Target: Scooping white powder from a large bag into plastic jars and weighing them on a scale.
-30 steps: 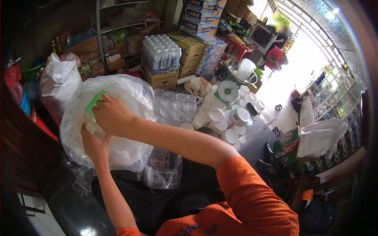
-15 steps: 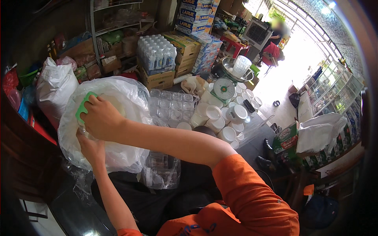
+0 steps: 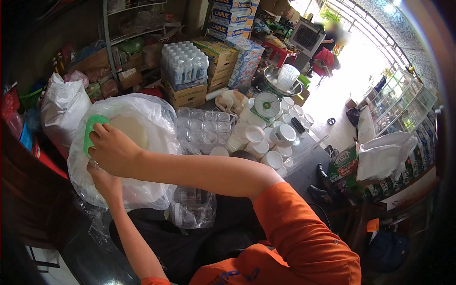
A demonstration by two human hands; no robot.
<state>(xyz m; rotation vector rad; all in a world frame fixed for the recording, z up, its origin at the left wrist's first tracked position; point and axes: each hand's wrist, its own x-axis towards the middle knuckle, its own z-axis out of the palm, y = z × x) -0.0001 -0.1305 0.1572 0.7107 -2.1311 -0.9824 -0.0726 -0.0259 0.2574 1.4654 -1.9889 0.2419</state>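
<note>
My right hand [image 3: 113,151] grips a green plastic scoop [image 3: 90,132] at the mouth of a big clear plastic bag [image 3: 152,124] filled with pale powder. The scoop's bowl is pressed against the bag's upper left side. My left hand [image 3: 105,181] sits just below the right one and pinches the bag's edge. Both forearms come up from the lower edge; the right sleeve is orange. A smaller clear bag with empty plastic containers [image 3: 194,208] lies under the big bag.
Rows of empty clear tubs [image 3: 202,127] and white lidded tubs [image 3: 266,142] stand right of the bag, beside a green dial scale [image 3: 267,103]. A white sack [image 3: 63,108] stands at left, bottled water packs [image 3: 183,64] and cartons behind. A person sits far back by the bright doorway.
Both hands and the scoop have shifted left and slightly down along the bag's mouth; the bag sits lower and further left in view.
</note>
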